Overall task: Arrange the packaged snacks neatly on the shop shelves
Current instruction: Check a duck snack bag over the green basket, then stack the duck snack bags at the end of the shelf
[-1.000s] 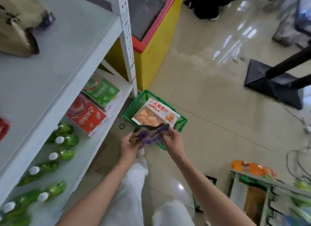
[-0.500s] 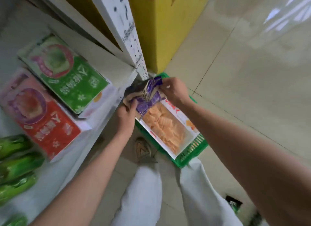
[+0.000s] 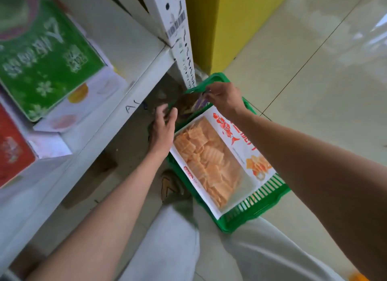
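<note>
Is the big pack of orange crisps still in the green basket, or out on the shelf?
In the basket. The crisp pack lies flat inside the green basket, whose slatted rim shows around it; neither hand touches it.

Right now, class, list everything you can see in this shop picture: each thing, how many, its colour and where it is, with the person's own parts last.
Purple packet: one, purple and brown, held over the basket's far end.
Chips bag: one, white with orange chips, lying in the basket.
Basket: one, green, on the floor.
Green box: one, on the shelf.
Red box: one, on the shelf, nearer than the green box.
Shelf: one, white, left.
Cabinet: one, yellow, behind the shelf post.
Shoe: one, brown, beside the basket.
Left hand: grips the packet.
Right hand: pinches the packet.
</note>
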Demonstrator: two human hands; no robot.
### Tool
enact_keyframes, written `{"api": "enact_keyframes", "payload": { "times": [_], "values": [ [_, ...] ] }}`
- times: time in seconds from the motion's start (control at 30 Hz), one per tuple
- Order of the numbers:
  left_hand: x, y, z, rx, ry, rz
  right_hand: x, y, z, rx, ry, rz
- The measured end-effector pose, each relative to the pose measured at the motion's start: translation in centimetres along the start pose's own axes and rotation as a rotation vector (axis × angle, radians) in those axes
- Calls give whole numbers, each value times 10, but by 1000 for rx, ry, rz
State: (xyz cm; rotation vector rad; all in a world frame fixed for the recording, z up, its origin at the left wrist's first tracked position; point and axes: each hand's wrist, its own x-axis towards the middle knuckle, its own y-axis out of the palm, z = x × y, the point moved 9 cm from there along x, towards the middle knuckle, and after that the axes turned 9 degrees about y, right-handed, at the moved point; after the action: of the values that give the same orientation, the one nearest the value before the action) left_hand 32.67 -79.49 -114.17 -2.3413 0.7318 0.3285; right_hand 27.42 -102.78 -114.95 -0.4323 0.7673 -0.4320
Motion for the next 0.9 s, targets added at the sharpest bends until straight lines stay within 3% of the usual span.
{"api": "enact_keyframes", "payload": {
  "times": [0.13,0.33,0.5,0.63,0.73,0.9],
  "values": [
    [-30,-18,-14,110,-60,45,-37,-12,13,-136,83,-17],
    [-111,-59,-126,431,17,200,-165,-55,119,-681,-219,145],
    [-200,-156,-279,531,18,58,-303,-132,230,-902,-523,222],
    [-286,-245,-405,590,77,-134,-407,-225,345,-581,-514,159],
    [-359,-295,-463,623,149,-357,-478,-274,414,-419,-658,45],
    [-402,-373,-489,611,232,-553,-520,-270,503,-344,-808,-2]
  ]
}}
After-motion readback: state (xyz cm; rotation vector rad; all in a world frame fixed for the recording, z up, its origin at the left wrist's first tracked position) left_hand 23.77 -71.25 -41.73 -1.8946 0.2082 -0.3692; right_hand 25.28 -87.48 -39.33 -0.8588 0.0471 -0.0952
